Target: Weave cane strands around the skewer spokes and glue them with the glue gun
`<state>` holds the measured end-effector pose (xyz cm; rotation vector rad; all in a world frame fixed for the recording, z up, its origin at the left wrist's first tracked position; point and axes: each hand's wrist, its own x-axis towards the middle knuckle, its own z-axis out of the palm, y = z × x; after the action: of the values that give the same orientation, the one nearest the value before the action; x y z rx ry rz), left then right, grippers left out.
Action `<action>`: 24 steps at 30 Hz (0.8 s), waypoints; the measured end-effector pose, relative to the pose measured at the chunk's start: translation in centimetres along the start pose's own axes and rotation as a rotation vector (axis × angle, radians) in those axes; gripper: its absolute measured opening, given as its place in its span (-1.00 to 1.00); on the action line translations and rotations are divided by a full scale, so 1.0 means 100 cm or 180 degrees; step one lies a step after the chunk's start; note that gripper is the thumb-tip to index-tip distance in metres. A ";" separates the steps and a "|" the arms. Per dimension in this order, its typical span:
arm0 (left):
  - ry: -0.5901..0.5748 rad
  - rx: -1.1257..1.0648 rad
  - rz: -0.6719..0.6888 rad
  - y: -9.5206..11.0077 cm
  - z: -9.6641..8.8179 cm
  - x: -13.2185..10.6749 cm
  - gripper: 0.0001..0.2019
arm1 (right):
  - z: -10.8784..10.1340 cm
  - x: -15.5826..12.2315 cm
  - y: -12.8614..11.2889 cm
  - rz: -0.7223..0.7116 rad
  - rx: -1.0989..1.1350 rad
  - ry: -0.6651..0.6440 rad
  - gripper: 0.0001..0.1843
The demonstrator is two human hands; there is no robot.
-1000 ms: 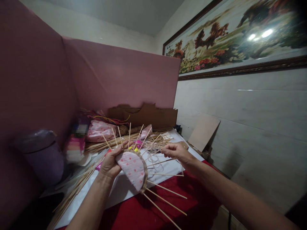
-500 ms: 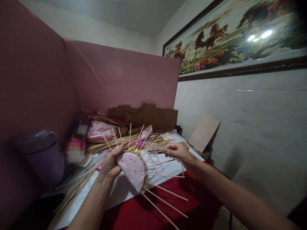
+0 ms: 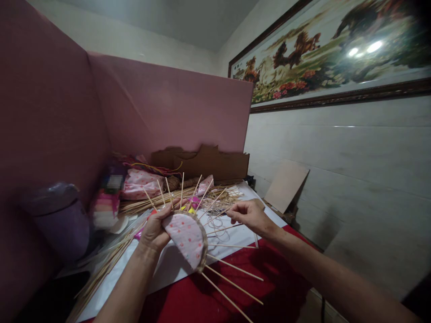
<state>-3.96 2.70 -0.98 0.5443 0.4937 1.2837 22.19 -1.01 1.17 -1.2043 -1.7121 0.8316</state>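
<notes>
A half-round piece (image 3: 188,240) covered in white cloth with reddish dots hangs over the table. Its curved edge is bound with brownish cord, and several thin wooden sticks (image 3: 235,268) fan out from it. My left hand (image 3: 155,231) grips the piece at its upper left, thumb on the cloth and the other fingers behind, partly hidden. My right hand (image 3: 249,214) has thumb and fingertips pinched at the outer end of one thin stick (image 3: 217,216) on the right side. Below that hand, loops of thin cord (image 3: 220,231) show between the sticks.
A white sheet (image 3: 171,269) lies over a red tablecloth (image 3: 188,300). Bundled sticks (image 3: 111,258) lie at left, near a purple bin (image 3: 65,231). Behind are dotted pink cloth (image 3: 141,183), a twine ball (image 3: 173,182) and brown cardboard (image 3: 215,163). A board (image 3: 286,184) leans on the right wall.
My right hand has shifted very slightly left, still pinching at the stick's end. My left hand and the half-round piece stay almost in place.
</notes>
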 end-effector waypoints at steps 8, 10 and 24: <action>-0.0010 0.0025 0.0005 0.001 0.003 -0.003 -0.59 | -0.005 0.002 0.011 -0.0120 -0.0309 0.0081 -0.74; -0.0027 0.0042 0.0000 0.001 0.006 -0.005 -0.60 | -0.005 0.002 0.013 -0.0106 -0.0298 0.0089 -0.73; 0.0075 0.0037 -0.0027 0.000 0.005 -0.003 -0.58 | -0.006 0.004 0.019 -0.0122 -0.0271 0.0069 -0.73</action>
<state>-3.74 2.36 -0.53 0.5366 0.5229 1.2811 23.36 -0.05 -0.18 -1.2287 -1.7627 0.7265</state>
